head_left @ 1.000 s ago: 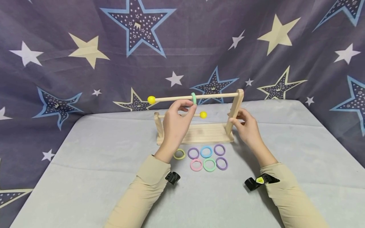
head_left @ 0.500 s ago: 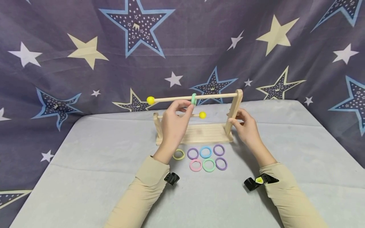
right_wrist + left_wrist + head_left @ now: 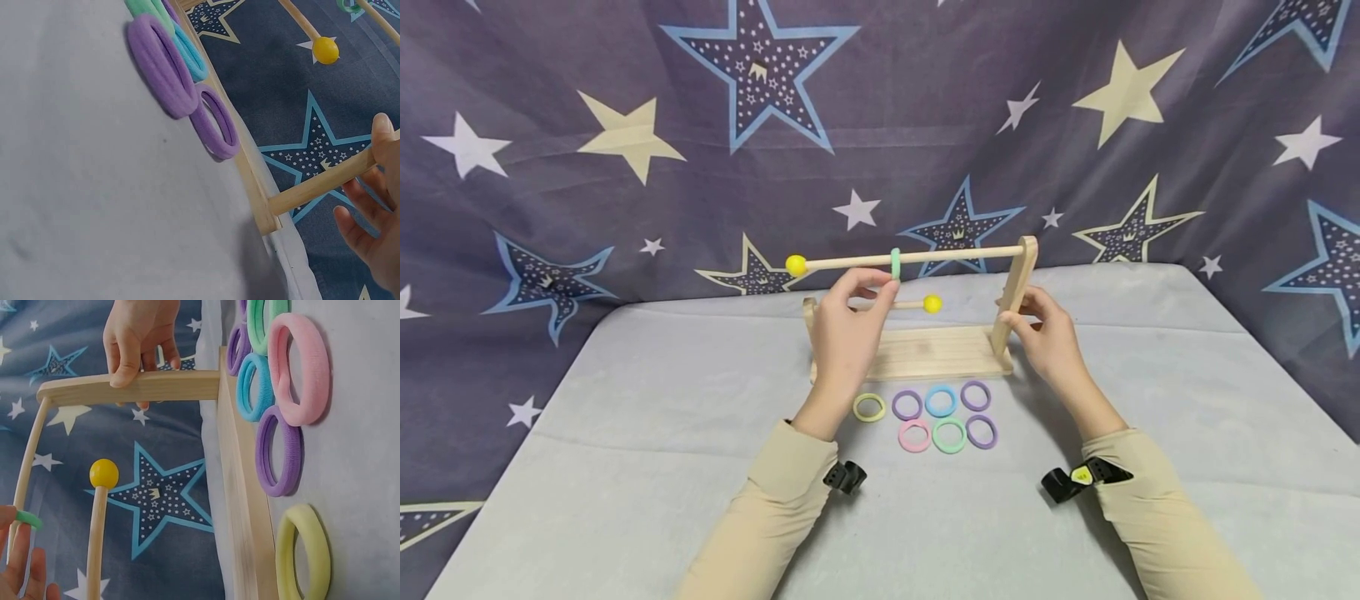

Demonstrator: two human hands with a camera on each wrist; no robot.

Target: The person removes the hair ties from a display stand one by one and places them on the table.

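Note:
A wooden stand [image 3: 925, 354] holds two horizontal rods, each tipped with a yellow ball. Around the upper rod [image 3: 962, 253] hangs a green hair tie [image 3: 896, 263], left of the rod's middle. My left hand [image 3: 850, 329] pinches that hair tie between thumb and fingers; in the left wrist view, the green hair tie [image 3: 29, 519] shows at its fingertips. My right hand [image 3: 1048, 333] grips the tall right post [image 3: 1017, 292] of the stand, thumb on the near side. In the right wrist view, fingers [image 3: 381, 131] lie around the post [image 3: 331, 181].
Several hair ties lie on the grey cloth before the stand: yellow [image 3: 869, 407], pink [image 3: 914, 435], blue [image 3: 941, 400], green [image 3: 950, 435] and purple [image 3: 982, 431] ones. The shorter lower rod ends in a yellow ball [image 3: 932, 303]. Behind hangs a star-patterned curtain [image 3: 700, 192].
My left hand has moved a little to the left along the upper rod, and the green hair tie has slid with it. The right hand stays on the post.

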